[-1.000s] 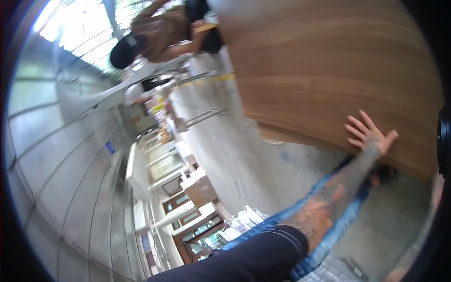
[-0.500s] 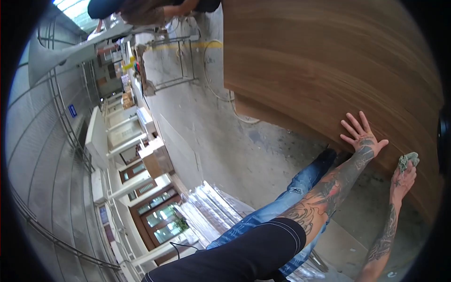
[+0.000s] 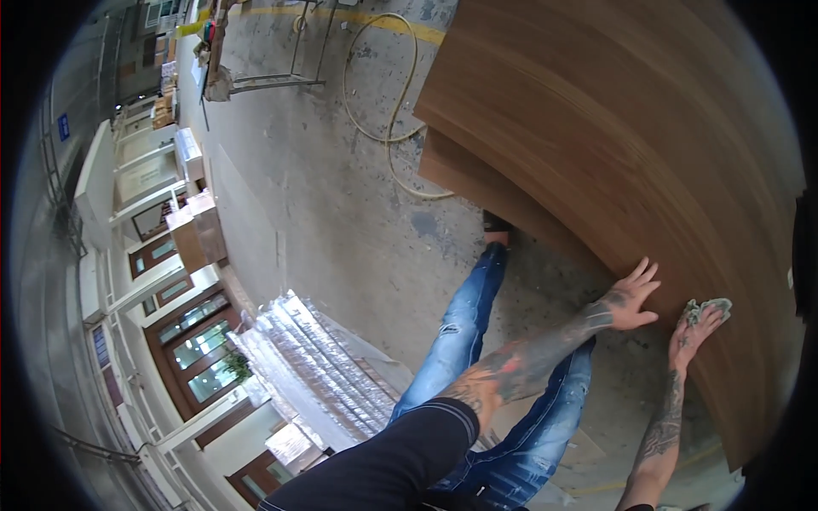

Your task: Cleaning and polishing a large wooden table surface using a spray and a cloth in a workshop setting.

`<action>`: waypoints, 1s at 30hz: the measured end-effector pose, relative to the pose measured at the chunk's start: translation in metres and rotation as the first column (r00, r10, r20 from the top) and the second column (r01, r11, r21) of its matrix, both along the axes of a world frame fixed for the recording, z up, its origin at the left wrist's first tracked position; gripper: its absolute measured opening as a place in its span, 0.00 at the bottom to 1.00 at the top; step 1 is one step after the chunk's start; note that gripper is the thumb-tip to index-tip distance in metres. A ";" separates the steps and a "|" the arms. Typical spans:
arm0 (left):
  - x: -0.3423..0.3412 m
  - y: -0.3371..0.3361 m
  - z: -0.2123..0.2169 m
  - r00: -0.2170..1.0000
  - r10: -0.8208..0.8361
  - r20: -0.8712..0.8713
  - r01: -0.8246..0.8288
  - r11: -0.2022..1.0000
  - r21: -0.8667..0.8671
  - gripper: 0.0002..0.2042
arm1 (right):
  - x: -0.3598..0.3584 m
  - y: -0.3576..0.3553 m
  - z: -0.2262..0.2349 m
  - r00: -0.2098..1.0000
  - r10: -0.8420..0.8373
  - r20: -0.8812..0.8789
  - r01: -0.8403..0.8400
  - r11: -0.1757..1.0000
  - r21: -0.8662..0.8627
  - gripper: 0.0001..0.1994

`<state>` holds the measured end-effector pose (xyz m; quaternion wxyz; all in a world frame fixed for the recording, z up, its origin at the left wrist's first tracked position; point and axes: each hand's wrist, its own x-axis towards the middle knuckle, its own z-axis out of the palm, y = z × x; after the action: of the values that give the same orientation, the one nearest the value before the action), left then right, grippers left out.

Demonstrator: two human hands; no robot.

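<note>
A large brown wood-grain panel (image 3: 579,111) fills the right of the view. My left hand (image 3: 629,300) rests at its near edge, fingers stretched out over the surface and nothing in it. To the right of it, my right hand (image 3: 694,334) presses a crumpled grey-green cloth (image 3: 720,307) against the panel, with the fingers over the cloth. Part of the cloth is hidden under that hand. A second brown board (image 3: 464,166) shows beneath the panel's left edge.
A pale hose (image 3: 390,153) lies looped on the concrete floor (image 3: 315,196). Left of my legs is a stack of plastic-wrapped lengths (image 3: 311,366). Beyond stand cardboard boxes (image 3: 187,238), a brown glazed door (image 3: 192,345) and a metal-legged stand (image 3: 277,81).
My view has tilted down and shifted. My left hand has slid back to the panel's edge, nearer my right hand. The right hand has flattened over the cloth, having been bunched around it.
</note>
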<state>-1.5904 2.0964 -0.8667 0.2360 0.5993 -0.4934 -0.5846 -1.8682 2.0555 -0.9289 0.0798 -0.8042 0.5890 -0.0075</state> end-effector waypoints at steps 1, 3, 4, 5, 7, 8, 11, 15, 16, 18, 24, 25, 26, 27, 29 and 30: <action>0.027 0.012 -0.005 0.997 0.041 -0.067 -0.046 0.997 -0.068 0.28 | 0.013 -0.001 -0.005 1.000 -0.021 -0.013 0.022 1.000 0.020 0.32; 0.090 0.035 -0.017 0.997 0.065 -0.031 -0.065 0.998 -0.002 0.22 | 0.061 -0.003 -0.022 1.000 0.003 0.001 -0.003 1.000 0.028 0.32; 0.109 0.035 -0.015 0.977 0.186 -0.099 -0.169 0.972 0.160 0.20 | 0.071 -0.009 -0.015 1.000 0.004 -0.025 -0.003 0.999 0.039 0.31; 0.131 0.037 -0.015 0.939 0.310 -0.150 -0.248 0.912 0.327 0.19 | 0.086 -0.020 -0.012 0.998 0.029 -0.051 -0.028 0.999 0.027 0.31; 0.210 0.057 -0.022 0.942 0.331 0.060 -0.334 0.941 0.057 0.17 | 0.181 -0.038 -0.004 0.989 0.144 0.020 -0.142 0.987 -0.077 0.31; 0.252 0.068 -0.026 0.915 0.387 0.112 -0.394 0.918 0.041 0.16 | 0.235 -0.046 -0.002 0.978 0.199 0.061 -0.193 0.976 -0.097 0.31; 0.373 0.118 -0.051 0.692 0.688 0.217 -0.701 0.713 -0.027 0.14 | 0.404 -0.059 0.002 0.954 0.286 0.091 -0.283 0.958 -0.042 0.32; 0.474 0.150 -0.065 0.500 0.842 0.202 -0.852 0.520 -0.059 0.12 | 0.536 -0.075 0.015 0.834 0.519 0.187 -0.536 0.843 0.053 0.35; 0.490 0.152 -0.068 0.441 0.876 0.197 -0.890 0.455 -0.031 0.12 | 0.563 -0.072 0.015 0.825 0.542 0.160 -0.556 0.828 0.066 0.35; 0.506 0.149 -0.071 0.307 0.949 0.071 -0.951 0.309 -0.015 0.13 | 0.598 -0.067 0.014 0.800 0.566 0.199 -0.591 0.801 0.095 0.36; 0.512 0.074 -0.065 0.351 0.936 0.013 -0.935 0.351 -0.049 0.13 | 0.596 -0.071 0.007 0.791 0.594 0.144 -0.607 0.792 0.066 0.37; 0.514 0.063 -0.065 0.422 0.905 0.052 -0.898 0.425 -0.116 0.13 | 0.596 -0.072 0.008 0.792 0.596 0.129 -0.607 0.791 0.072 0.37; 0.516 0.053 -0.065 0.442 0.891 0.104 -0.870 0.454 -0.191 0.11 | 0.597 -0.073 0.007 0.794 0.594 0.129 -0.604 0.795 0.060 0.36; 0.520 0.049 -0.065 0.446 0.889 0.104 -0.870 0.458 -0.182 0.11 | 0.599 -0.071 0.006 0.798 0.587 0.137 -0.597 0.800 0.050 0.36; 0.529 0.043 -0.065 0.493 0.859 0.139 -0.819 0.512 -0.260 0.07 | 0.603 -0.067 0.005 0.805 0.576 0.141 -0.586 0.809 0.042 0.35; 0.533 0.042 -0.063 0.501 0.853 0.146 -0.815 0.522 -0.253 0.07 | 0.605 -0.065 0.005 0.808 0.570 0.149 -0.579 0.815 0.027 0.35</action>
<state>-1.0573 2.1383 -0.9297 0.4688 0.8119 -0.2104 -0.2771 -1.2634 1.9903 -0.9237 0.1463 -0.9388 0.3115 -0.0159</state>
